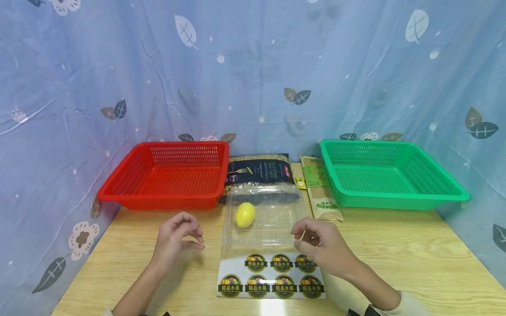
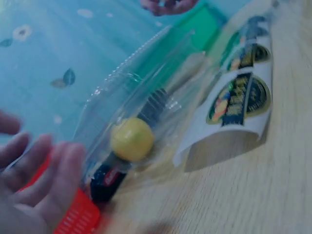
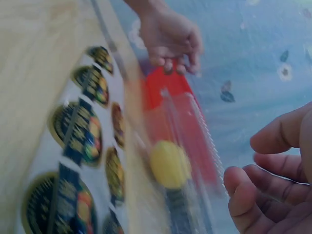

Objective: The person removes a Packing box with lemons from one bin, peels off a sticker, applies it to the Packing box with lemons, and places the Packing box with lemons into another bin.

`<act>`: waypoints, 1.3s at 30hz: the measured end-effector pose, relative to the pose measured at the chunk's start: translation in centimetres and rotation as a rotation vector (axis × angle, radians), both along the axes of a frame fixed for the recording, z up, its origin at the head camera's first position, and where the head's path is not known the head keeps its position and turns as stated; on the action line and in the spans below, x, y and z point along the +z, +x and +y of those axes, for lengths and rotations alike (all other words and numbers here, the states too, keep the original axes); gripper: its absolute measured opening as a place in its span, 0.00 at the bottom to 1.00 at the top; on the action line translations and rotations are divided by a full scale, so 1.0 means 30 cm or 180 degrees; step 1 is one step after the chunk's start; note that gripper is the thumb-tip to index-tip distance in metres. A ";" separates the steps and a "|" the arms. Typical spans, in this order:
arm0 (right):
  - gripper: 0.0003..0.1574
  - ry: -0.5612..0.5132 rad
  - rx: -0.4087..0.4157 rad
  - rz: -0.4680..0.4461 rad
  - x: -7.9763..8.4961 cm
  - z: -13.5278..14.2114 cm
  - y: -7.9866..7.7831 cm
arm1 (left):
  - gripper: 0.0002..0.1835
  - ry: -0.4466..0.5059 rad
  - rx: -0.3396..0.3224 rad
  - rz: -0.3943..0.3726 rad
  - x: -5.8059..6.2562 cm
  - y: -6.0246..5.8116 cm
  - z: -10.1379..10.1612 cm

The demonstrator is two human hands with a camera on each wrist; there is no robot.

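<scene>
A yellow lemon sits in the left part of a clear plastic container. In front of the container lies a white sheet of round black-and-gold fruit stickers; its upper left spot is bare. My left hand hovers left of the container, fingers loosely bent around nothing. At the container's front right corner is my right hand, its fingers relaxed and curved, with nothing between them in the right wrist view. Both wrist views show the lemon through the clear plastic.
A red basket stands at the back left and a green basket at the back right. Between them lie a dark pasta bag, a tan packet and a small yellow packet. A blue patterned curtain hangs behind.
</scene>
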State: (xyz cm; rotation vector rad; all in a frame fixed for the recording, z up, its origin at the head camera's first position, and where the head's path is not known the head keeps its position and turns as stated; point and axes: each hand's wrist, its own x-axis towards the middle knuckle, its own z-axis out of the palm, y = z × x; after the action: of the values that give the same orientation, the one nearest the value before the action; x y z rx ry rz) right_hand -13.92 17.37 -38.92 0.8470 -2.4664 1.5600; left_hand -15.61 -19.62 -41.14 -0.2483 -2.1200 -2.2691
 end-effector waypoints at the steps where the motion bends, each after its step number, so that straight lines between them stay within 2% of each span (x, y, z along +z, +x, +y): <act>1: 0.15 0.0042 0.0059 -0.0033 -0.003 -0.010 0.004 | 0.05 -0.0204 -0.0160 0.0073 -0.001 0.006 0.007; 6: 0.10 0.0228 0.0361 -0.0178 -0.019 -0.060 0.020 | 0.05 -0.1086 -0.0766 0.0262 -0.009 0.043 0.050; 9: 0.07 0.0282 0.0530 -0.0204 -0.033 -0.086 0.032 | 0.05 -0.1429 -0.0924 0.0351 -0.016 0.059 0.073; 11: 0.07 0.0322 0.0628 -0.0158 -0.048 -0.102 0.038 | 0.05 -0.1499 -0.1014 0.0438 -0.021 0.063 0.085; 15: 0.10 0.0404 0.0762 -0.0109 -0.085 -0.124 0.045 | 0.05 -0.1614 -0.1098 0.0517 -0.040 0.068 0.105; 19: 0.13 0.0522 0.0786 -0.0182 -0.115 -0.142 0.045 | 0.04 -0.1791 -0.1198 0.0526 -0.067 0.076 0.123; 25: 0.14 0.0759 0.0755 -0.0377 -0.153 -0.173 0.034 | 0.04 -0.1958 -0.1224 0.0482 -0.103 0.073 0.145; 31: 0.16 0.0979 0.0718 -0.0384 -0.187 -0.184 0.030 | 0.05 -0.2056 -0.1332 0.0395 -0.124 0.064 0.162; 35: 0.22 0.1012 0.0644 -0.0371 -0.198 -0.183 0.023 | 0.06 -0.2136 -0.1316 0.0364 -0.136 0.057 0.170; 39: 0.25 0.0979 0.0574 -0.0385 -0.207 -0.188 0.012 | 0.07 -0.2250 -0.1291 0.0434 -0.142 0.045 0.180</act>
State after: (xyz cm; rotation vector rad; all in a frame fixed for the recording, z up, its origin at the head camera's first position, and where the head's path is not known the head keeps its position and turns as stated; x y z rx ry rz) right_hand -13.55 11.73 -45.13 1.0752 -2.8379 1.3347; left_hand -14.24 -14.23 -45.40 -0.8817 -2.9058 -1.4606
